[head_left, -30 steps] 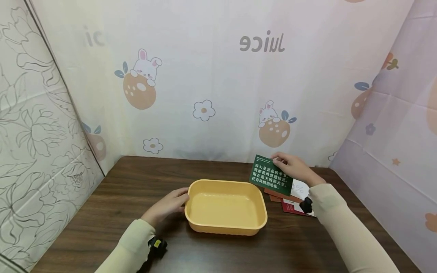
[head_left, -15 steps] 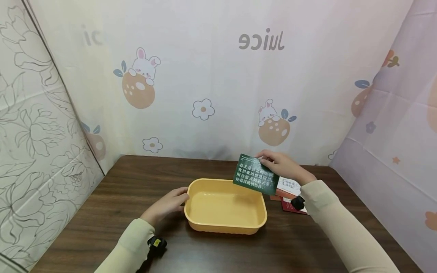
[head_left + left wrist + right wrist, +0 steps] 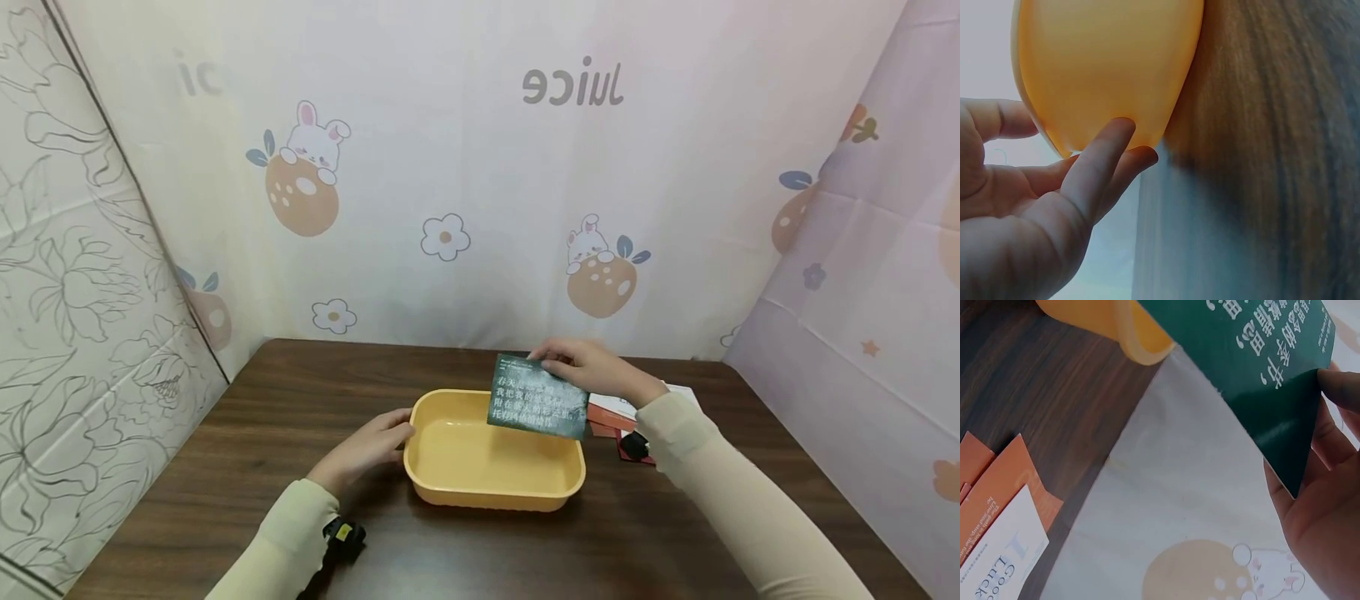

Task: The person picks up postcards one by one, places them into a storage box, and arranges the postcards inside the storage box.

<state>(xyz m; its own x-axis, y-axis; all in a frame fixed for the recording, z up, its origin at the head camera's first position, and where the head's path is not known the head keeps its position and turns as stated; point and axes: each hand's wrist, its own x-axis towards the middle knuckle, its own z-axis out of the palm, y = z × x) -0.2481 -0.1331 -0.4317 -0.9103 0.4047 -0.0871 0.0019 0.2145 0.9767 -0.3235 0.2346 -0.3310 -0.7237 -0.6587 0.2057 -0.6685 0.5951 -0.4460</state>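
My right hand pinches the upper right part of a green card printed with white Chinese text. The tilted card hangs above the back right rim of a yellow plastic tray, and glare partly washes out its print. Thumb and fingers show at the corner of the green card in the right wrist view. My left hand holds the left end of the tray. Seen from the left wrist, fingers lie on the tray's outer wall, while another meets its rim. No objects show inside the tray.
To the right of the tray lies a loose pile of cards, partly hidden by the right forearm. Orange cards and a white "Good Luck" card show in it. A patterned curtain stands behind the wooden table.
My right hand has carried the green card leftward from above the pile to over the tray's back right. My left hand and the tray have stayed in place.
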